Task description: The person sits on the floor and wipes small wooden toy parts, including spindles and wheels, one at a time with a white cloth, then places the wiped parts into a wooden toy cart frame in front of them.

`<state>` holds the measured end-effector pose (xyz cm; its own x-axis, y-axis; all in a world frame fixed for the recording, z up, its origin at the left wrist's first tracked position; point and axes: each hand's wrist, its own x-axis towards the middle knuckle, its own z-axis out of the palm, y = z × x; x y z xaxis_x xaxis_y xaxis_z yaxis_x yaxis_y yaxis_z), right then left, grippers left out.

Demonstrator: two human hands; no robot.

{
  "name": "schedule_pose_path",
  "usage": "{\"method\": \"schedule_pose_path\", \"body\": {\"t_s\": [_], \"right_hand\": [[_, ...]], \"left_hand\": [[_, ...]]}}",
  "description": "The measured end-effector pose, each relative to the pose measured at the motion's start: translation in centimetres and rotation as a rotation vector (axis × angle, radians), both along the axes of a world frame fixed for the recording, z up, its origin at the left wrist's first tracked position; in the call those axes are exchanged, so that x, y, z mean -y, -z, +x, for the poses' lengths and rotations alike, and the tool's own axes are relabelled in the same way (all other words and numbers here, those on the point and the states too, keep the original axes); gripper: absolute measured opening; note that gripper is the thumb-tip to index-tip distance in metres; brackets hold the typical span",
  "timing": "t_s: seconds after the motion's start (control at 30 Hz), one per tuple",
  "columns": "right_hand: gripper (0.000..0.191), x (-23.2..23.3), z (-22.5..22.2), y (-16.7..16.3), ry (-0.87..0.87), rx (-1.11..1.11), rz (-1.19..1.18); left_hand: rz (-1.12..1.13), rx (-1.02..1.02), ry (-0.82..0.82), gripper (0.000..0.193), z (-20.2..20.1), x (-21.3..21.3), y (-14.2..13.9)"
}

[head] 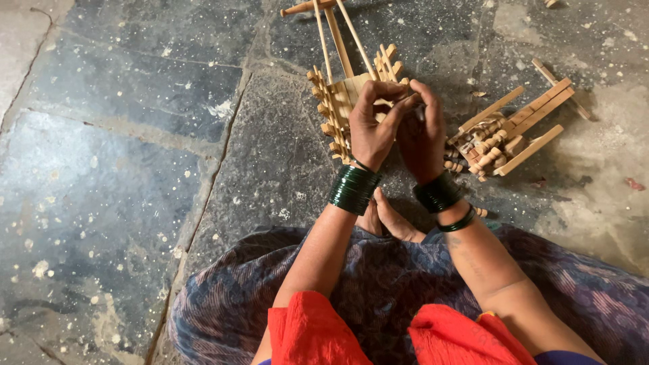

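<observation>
A seated person's left hand [374,128] and right hand [422,132] press together, fingers pinching a small wooden piece [385,103] above a wooden toy cart [341,94] on the stone floor [135,169]; a second cart [507,138] lies beside.

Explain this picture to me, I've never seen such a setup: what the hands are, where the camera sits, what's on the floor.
The single picture comes from a camera worn on a person's head, looking down at their own lap and hands. The person sits on a grey stone floor. The left hand and right hand, both with dark green bangles, meet over a wooden frame of thin sticks and pegs; the fingers pinch something small there, too hidden to name. A second wooden frame lies on the floor to the right, untouched. Patterned cloth and red sleeves fill the bottom.
</observation>
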<state>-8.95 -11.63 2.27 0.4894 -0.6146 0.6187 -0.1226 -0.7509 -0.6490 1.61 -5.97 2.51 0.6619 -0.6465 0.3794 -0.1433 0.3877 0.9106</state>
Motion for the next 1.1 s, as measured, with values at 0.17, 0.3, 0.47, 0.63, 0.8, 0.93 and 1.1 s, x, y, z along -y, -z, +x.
{"method": "schedule_pose_path", "body": {"t_s": [0.17,0.3,0.47,0.63,0.8,0.93,1.1], "right_hand": [[0.034,0.9,0.0,-1.5,-0.078,0.105,-0.002],[0.03,1.7,0.5,-2.0,-0.113,0.057,0.111],[0.038,2.5,-0.2,-1.5,-0.249,0.041,0.465],[0.033,3.0,-1.0,-1.6,-0.003,0.027,0.246],[0.029,0.8,-1.0,-1.1,-0.055,0.155,-0.103],[0.028,-0.5,0.3,-0.9,-0.177,0.149,-0.023],[0.033,-1.6,0.9,-2.1,-0.295,0.121,0.45]], "left_hand": [[-0.354,-0.483,0.398,0.029,1.9,-0.5,0.3],[-0.393,-0.726,0.512,0.035,3.0,-0.8,1.5],[-0.415,-0.704,0.666,0.03,2.3,-1.3,2.2],[-0.301,-0.747,0.592,0.025,0.1,-0.8,0.8],[-0.354,-0.867,0.4,0.027,-0.2,-1.3,-0.7],[-0.525,-0.847,0.473,0.024,1.0,-1.9,-0.8],[-0.336,-0.663,0.416,0.043,2.6,-3.1,-0.5]]}}
